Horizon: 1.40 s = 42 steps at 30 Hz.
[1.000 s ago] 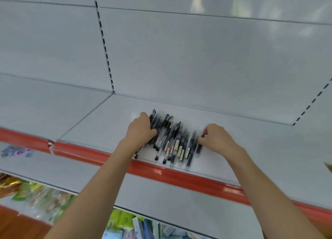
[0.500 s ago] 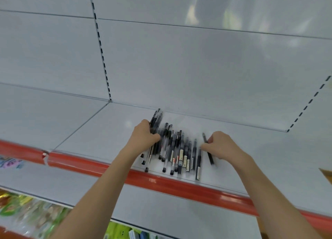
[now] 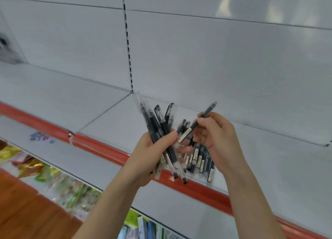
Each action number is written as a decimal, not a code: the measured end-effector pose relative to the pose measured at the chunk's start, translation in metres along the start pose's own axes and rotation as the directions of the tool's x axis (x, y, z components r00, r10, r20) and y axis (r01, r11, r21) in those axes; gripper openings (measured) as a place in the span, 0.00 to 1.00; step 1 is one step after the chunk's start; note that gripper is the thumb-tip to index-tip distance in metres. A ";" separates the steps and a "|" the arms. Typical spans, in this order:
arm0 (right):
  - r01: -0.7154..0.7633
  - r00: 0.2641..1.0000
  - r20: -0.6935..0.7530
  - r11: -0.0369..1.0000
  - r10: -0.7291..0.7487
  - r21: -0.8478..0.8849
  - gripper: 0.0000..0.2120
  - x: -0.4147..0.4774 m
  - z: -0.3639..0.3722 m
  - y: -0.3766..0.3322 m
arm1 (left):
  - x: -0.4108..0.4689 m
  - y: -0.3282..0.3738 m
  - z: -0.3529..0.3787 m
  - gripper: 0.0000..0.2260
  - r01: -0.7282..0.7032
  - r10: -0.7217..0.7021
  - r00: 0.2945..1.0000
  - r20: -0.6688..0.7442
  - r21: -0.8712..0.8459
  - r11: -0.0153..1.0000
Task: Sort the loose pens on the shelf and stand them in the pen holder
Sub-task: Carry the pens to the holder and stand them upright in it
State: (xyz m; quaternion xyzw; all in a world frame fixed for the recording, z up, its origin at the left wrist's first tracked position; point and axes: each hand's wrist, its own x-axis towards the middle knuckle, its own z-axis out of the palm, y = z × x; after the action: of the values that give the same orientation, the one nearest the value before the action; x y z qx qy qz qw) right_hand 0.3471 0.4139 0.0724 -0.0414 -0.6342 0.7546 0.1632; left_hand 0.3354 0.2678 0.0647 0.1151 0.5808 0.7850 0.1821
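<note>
My left hand [image 3: 149,156] grips a bundle of several black pens [image 3: 158,123], lifted above the shelf and fanned upward. My right hand [image 3: 217,136] pinches a single black pen [image 3: 201,122] that slants up to the right, its lower end touching the bundle. More loose pens [image 3: 199,158] lie flat on the white shelf [image 3: 115,120] beneath both hands, near the front edge. No pen holder is in view.
A red price strip [image 3: 100,147] runs along the shelf's front edge. White back panels [image 3: 215,62] rise behind, with a slotted upright [image 3: 128,41]. Below are a lower shelf with packaged goods [image 3: 68,188] and a wooden floor [image 3: 21,211].
Both hands have risen off the shelf. The left hand has gathered several pens and lifted them; the right has picked up one pen. The view has shifted closer and to the right.
</note>
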 end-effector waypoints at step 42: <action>0.168 0.773 0.629 0.983 -0.087 -0.071 0.02 0.129 0.747 0.207 | -0.110 0.152 -0.674 0.03 -0.258 0.103 0.431 -0.896 -0.013 0.966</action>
State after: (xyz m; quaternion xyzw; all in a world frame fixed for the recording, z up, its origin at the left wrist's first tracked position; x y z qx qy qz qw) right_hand -0.0158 -0.2823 0.0334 0.2433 -0.6989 0.6725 -0.0075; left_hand 0.1480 -0.4042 0.0117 -0.2645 0.5141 0.7842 -0.2254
